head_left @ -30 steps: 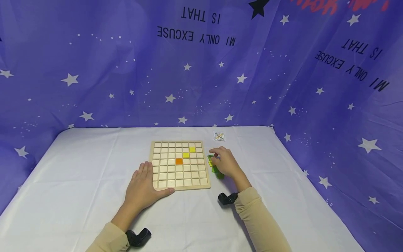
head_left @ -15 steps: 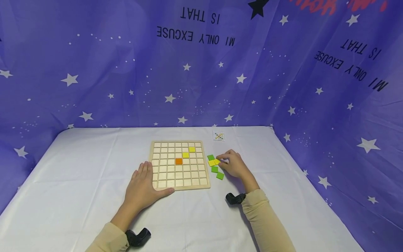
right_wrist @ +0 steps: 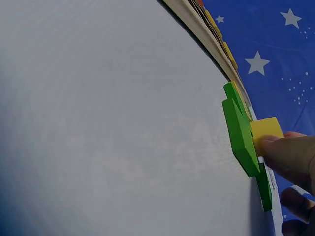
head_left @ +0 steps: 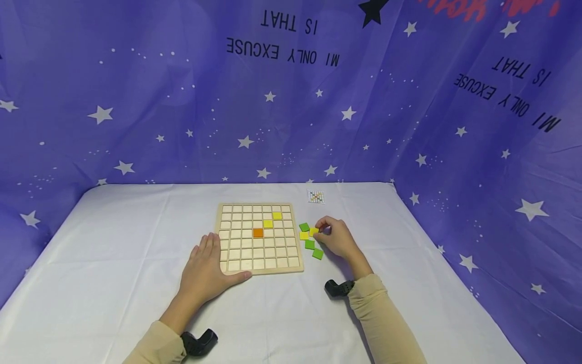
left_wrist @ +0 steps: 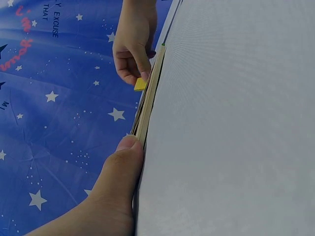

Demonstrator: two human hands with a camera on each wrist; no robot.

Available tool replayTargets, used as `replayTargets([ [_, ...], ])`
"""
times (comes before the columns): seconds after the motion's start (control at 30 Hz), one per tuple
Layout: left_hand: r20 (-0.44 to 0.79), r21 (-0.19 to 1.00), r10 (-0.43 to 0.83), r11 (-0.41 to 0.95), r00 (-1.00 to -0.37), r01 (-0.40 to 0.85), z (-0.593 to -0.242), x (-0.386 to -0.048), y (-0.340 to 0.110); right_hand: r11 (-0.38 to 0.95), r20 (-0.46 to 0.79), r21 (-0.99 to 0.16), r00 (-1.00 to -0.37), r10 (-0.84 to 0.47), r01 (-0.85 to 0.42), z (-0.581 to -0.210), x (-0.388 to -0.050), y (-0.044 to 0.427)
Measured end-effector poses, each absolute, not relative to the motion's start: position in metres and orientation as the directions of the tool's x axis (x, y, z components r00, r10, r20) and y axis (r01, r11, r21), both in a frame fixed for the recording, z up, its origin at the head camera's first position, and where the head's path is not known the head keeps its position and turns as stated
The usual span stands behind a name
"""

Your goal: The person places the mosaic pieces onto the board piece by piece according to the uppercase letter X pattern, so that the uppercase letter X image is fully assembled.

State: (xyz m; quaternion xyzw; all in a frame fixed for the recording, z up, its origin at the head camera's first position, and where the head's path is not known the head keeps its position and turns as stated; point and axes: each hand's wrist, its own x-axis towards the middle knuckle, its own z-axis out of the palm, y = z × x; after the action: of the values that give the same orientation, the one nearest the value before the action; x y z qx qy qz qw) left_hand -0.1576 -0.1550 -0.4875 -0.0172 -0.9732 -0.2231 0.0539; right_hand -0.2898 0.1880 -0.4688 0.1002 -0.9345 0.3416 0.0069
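A wooden grid board [head_left: 247, 251] lies on the table with two yellow tiles [head_left: 268, 223] and one orange tile [head_left: 258, 232] in its cells. My left hand [head_left: 204, 268] rests at its near left corner, fingers straight along the left side and thumb against the near edge. Right of the board, my right hand [head_left: 338, 240] pinches a yellow square tile [right_wrist: 267, 129] between thumb and finger, tilted up in the right wrist view. Beside it lie another yellow tile [head_left: 303, 235] and several green tiles [head_left: 309, 244]. The right hand's lower fingers are partly hidden.
A small printed card [head_left: 316, 196] with a coloured grid pattern lies behind the tiles. White cloth [head_left: 136, 242] covers the table. A blue star-patterned curtain [head_left: 191, 111] rises along the back and sides.
My right hand first drew back to the right, uncovering the loose tiles. It now lifts one yellow tile, separating it slightly from the other yellow one. The left hand stays in place.
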Motion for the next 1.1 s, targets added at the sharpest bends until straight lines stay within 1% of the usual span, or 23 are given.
replayTargets([
  [0.17,0.113,0.424,0.013,0.904,-0.993,0.06,-0.487,-0.158,-0.154,0.696,0.159,-0.681,-0.974,-0.163,-0.228,-0.468,-0.289,0.179],
  [0.27,0.114,0.42,0.013,0.905,-0.993,0.06,-0.487,-0.158,-0.154,0.664,0.182,-0.699,-0.964,-0.192,-0.265,-0.467,-0.285,0.165],
  [0.37,0.111,0.42,0.01,0.906,-0.994,0.056,-0.487,-0.158,-0.155,0.647,0.177,-0.702,-0.954,-0.244,-0.296,-0.464,-0.279,0.146],
  [0.77,0.114,0.416,0.012,0.907,-0.993,0.058,-0.487,-0.159,-0.155,0.6,0.16,-0.674,-0.878,-0.451,-0.431,-0.459,-0.254,0.068],
  [0.97,0.112,0.415,0.016,0.908,-0.994,0.062,-0.486,-0.158,-0.156,0.595,0.179,-0.625,-0.835,-0.52,-0.505,-0.459,-0.25,0.046],
  [1.1,0.108,0.416,0.02,0.907,-0.994,0.063,-0.486,-0.159,-0.156,0.609,0.183,-0.595,-0.826,-0.534,-0.525,-0.461,-0.25,0.038],
])
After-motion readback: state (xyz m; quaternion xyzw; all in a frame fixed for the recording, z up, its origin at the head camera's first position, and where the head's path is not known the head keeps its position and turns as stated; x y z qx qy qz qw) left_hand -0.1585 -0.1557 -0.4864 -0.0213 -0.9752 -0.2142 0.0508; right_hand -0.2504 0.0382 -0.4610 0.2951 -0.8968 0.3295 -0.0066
